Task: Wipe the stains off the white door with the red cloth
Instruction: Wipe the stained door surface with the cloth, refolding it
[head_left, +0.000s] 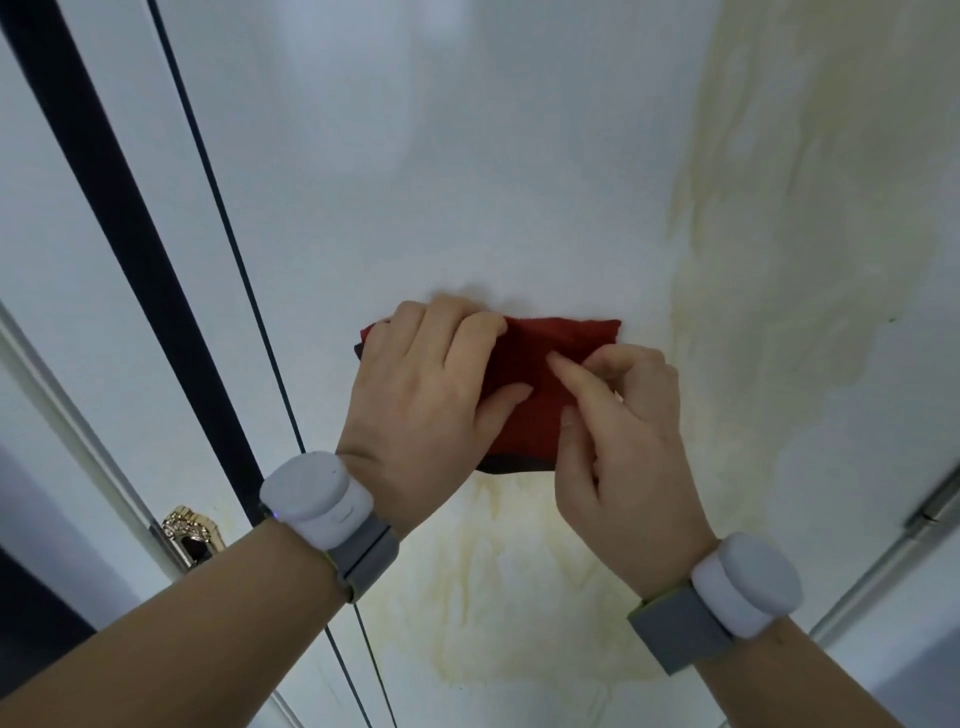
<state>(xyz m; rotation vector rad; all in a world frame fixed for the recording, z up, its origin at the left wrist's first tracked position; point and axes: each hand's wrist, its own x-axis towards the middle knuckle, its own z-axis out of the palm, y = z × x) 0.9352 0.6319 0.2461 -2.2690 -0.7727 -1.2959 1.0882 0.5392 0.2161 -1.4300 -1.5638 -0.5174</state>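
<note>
I see the red cloth (545, 374) lying flat against the white door (467, 156), about mid-panel. It is folded, and its long axis runs side to side across the door. Its right corner points towards the broad yellow stain (779, 270) on the right. My left hand (426, 395) grips the cloth's left part, fingers curled over the top edge and thumb pressed on the fabric. My right hand (618, 431) pinches the lower right part, forefinger stretched across the cloth and the other fingers curled at its right edge. A second stain (519, 597) spreads just below the cloth. Grey wristbands (363, 556) sit on both wrists, and a gold door handle (189, 530) shows at lower left.
</note>
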